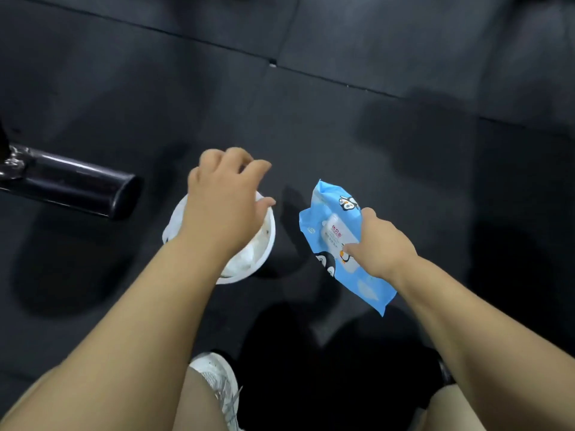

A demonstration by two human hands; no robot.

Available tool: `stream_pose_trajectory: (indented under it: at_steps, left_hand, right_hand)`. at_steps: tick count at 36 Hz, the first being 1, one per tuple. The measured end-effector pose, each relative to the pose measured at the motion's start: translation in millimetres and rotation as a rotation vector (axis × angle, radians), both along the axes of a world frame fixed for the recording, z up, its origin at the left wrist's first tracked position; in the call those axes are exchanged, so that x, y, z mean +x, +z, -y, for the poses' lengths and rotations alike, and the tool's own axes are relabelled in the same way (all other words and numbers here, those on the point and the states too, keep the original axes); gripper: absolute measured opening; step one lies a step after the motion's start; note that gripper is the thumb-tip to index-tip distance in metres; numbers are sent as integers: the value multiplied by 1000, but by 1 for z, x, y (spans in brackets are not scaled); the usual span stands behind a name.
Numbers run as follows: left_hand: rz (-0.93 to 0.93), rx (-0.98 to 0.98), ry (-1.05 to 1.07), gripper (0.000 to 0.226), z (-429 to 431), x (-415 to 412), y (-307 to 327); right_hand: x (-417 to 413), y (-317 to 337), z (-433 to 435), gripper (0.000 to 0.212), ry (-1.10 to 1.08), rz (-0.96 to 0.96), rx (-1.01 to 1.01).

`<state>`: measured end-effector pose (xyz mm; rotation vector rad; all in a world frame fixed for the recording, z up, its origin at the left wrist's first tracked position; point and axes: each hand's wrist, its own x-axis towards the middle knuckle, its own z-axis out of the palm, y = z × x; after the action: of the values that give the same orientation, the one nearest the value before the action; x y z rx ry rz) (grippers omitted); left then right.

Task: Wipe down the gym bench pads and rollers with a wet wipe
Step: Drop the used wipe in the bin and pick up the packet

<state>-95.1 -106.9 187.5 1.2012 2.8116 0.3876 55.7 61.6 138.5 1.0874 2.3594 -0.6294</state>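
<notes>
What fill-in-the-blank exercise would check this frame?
1. The right hand holds a ___ wet wipe pack.
2. The tub of crumpled wipes under the left hand is ___.
3. The black roller lies to the ___ of the tub.
Missing words: blue; white; left.

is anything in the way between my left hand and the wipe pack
Nothing visible. The left hand is over the white bin, the right hand holds the pack just beside it, and only bare floor lies between them. The pack's flap looks shut, so it likely needs lifting first.
</notes>
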Motion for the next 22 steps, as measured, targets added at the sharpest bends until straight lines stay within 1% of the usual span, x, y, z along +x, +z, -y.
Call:
stream_pose_trajectory:
  at_steps: [2,3,5,8,9,14,18,21,22]
  left_hand:
    - [80,-173,145,59,11,-13,-3]
    - [122,-266,192,61,16,-18,-6]
    - [221,-388,243,53,23,-26,-14]
    - [378,-392,299,26,27,-33,-26]
    - [398,-388,298,22,27,-33,-27]
    - [359,-353,221,22,23,-30,-16]
    - [431,-392,252,20,33,-25,7]
    - [467,-384,283,30,45,-26,36]
    - [479,-365,295,30,48,-27,50]
  right_hand:
    - [-9,8,2,35,22,-18,-4]
    - [-13,12,2,35,33,-24,-5]
    - [-21,18,4,33,58,-29,0]
    - [-29,26,4,31,83,-25,7]
    - [-31,28,4,31,92,-22,9]
    - [-35,49,1,29,124,27,17]
    - [-31,82,0,28,103,97,8]
    - [-26,114,2,27,98,150,9]
    - [-24,127,3,26,98,166,10]
